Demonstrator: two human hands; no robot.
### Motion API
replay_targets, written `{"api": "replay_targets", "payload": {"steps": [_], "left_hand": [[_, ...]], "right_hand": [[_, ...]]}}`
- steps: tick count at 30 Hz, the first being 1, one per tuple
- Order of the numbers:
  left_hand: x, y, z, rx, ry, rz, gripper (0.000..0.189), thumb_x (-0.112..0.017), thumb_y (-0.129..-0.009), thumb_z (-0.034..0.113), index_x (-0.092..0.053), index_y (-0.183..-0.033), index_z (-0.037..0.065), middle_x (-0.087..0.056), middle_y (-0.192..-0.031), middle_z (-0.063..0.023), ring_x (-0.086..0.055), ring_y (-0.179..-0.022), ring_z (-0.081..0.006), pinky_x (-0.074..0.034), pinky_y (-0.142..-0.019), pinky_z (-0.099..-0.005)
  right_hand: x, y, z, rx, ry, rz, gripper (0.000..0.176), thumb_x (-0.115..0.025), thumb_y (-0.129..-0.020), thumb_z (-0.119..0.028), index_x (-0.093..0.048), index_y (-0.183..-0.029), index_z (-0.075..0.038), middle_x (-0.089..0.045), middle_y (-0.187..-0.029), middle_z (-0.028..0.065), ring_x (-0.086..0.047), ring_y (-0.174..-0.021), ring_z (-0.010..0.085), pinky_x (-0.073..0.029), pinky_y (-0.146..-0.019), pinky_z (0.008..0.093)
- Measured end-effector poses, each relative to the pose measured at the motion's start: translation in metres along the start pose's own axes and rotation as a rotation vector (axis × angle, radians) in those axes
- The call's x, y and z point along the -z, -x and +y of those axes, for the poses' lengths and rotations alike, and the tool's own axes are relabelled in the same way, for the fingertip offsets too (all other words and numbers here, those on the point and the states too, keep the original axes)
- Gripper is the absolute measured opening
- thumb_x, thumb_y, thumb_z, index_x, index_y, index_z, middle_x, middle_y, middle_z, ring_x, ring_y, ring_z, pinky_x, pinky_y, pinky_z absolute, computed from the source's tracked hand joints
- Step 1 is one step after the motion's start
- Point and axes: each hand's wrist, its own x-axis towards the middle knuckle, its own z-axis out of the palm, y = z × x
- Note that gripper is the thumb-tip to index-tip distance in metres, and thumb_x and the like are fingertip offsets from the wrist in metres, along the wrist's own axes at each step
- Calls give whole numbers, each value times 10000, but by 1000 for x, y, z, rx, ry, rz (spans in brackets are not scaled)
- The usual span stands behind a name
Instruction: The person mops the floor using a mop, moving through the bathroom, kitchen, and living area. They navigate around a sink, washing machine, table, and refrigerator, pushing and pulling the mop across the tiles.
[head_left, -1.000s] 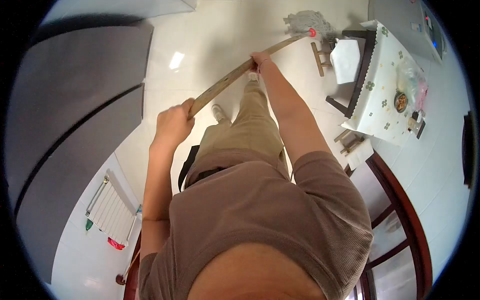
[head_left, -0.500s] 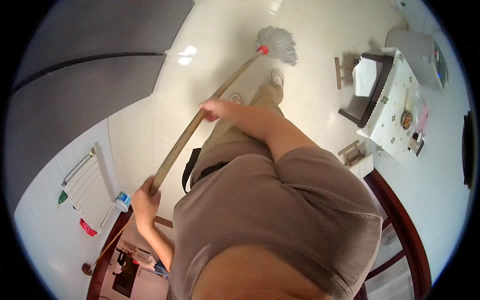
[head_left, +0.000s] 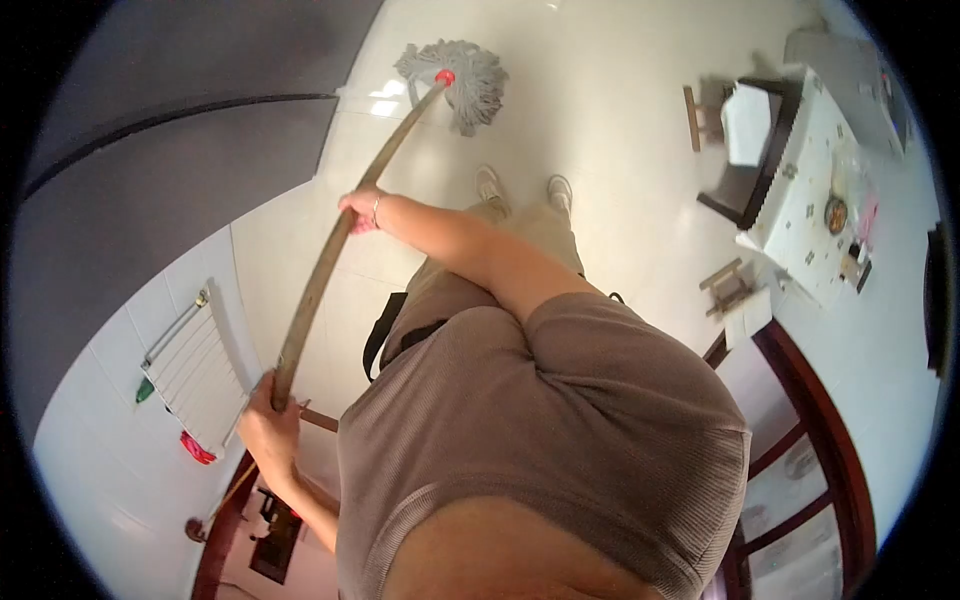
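A long wooden mop handle point(head_left: 318, 275) slants across the left of the view. My left hand point(head_left: 270, 428) is wrapped round its near end, beside the wall radiator. Farther along the handle, my right hand point(head_left: 362, 210) grips it, with the right arm reaching across my body. At the far end, a red collar point(head_left: 445, 77) joins the handle to the grey string mop head point(head_left: 478, 88), which lies spread on the pale floor tiles, ahead of my feet.
Dark grey panels point(head_left: 180, 170) stand at the left, above a white radiator point(head_left: 195, 370). On the right are a table with a patterned cloth point(head_left: 800, 190), a chair with a white seat point(head_left: 747, 125) and a small stool point(head_left: 728, 288). Dark red door frames point(head_left: 820, 420) lie at lower right.
The mop head has moved left across the floor. Both hands have shifted left with the handle, the left one also nearer my body. My feet now stand side by side.
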Motion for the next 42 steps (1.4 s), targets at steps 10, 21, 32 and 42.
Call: {"api": "replay_targets", "payload": {"steps": [10,21,32,42], "left_hand": [[15,-62,144,-461,-130,-27,403,-602,-603,-8,-610,-1002,44,-603,-805,-190,-593,-678,-319,-468,-614,-355],[-61,-32,292,-767,-71,-260,379,-579,-623,33,-595,-1000,70,-598,-719,-170,-589,-676,-314,-462,-630,-384],[-163,18,284,-816,-70,-371,315,-567,-673,87,-559,-988,85,-608,-719,-138,-594,-685,-299,-466,-618,-395],[-188,51,139,-498,112,-450,431,-633,-655,101,-547,-1077,111,-616,-817,-166,-593,-764,-324,-469,-687,-391]], "right_hand": [[142,160,-96,365,-319,215,258,-602,-722,-116,-504,-940,-18,-568,-850,154,-603,-726,309,-523,-660,446],[360,290,-36,415,-340,558,208,-626,-724,-199,-527,-832,-52,-561,-771,84,-591,-668,224,-532,-578,377],[465,261,48,502,-553,840,42,-517,-707,-39,-483,-729,-50,-510,-681,99,-572,-573,261,-529,-539,407],[353,204,125,347,-629,725,93,-558,-725,-66,-479,-763,-35,-510,-672,94,-560,-588,230,-498,-488,364]]}}
